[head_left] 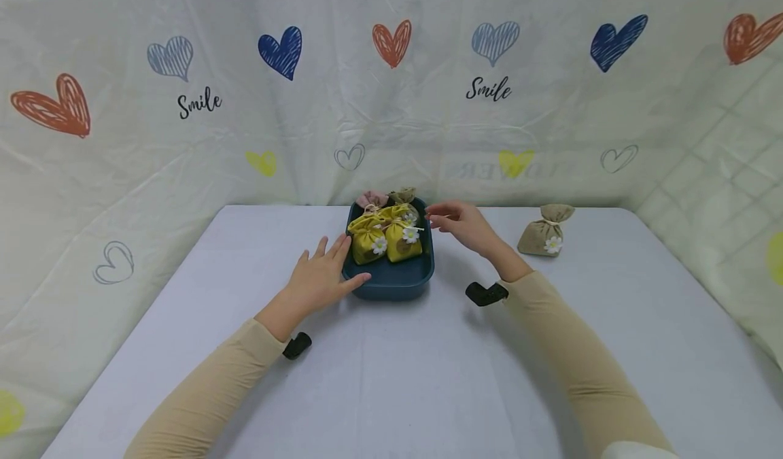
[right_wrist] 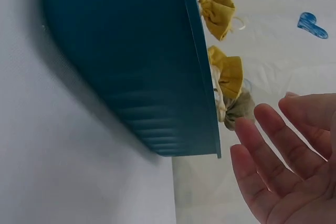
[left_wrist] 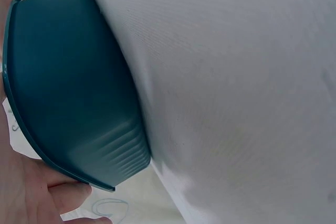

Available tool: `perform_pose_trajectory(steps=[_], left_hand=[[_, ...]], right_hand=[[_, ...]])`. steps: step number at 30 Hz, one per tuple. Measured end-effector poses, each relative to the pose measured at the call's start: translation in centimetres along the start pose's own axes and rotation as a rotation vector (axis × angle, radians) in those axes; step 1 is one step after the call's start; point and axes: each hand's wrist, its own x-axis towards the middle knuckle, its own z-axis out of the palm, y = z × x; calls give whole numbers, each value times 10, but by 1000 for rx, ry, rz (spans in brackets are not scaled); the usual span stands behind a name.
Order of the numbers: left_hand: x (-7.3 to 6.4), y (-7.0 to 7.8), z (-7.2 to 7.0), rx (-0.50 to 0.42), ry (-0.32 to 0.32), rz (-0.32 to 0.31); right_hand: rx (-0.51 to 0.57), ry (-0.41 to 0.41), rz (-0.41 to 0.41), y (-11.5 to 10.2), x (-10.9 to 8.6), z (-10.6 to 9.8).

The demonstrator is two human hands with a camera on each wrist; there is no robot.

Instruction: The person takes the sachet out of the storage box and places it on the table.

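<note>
A dark teal plastic bin [head_left: 391,287] holds several small cloth drawstring pouches. Two yellow pouches [head_left: 405,241] with white flowers lie in front; a pink pouch [head_left: 372,199] and a tan pouch [head_left: 402,195] sit behind them. My left hand [head_left: 318,279] spreads its fingers along the bin's left side, and its fingertips lie right at the rim in the left wrist view. On the other side, my right hand [head_left: 467,226] hovers by the right rim. Its fingers are loosely bent with nothing in the palm in the right wrist view.
Another tan pouch [head_left: 541,234] with a white flower stands on the white table [head_left: 391,377], right of my right hand. Behind the table hangs a pale curtain [head_left: 428,119] printed with hearts. Black wrist cameras [head_left: 486,294] jut from both sleeves.
</note>
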Motion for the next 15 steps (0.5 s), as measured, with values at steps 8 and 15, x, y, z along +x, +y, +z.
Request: perform_pose_trajectory(steps=[8, 15], left_hand=[[0, 1, 0, -4, -3, 2], [0, -1, 0, -2, 6, -1]], right_hand=[[-39, -92, 24, -6, 8, 0], [-73, -160, 78, -13, 16, 2]])
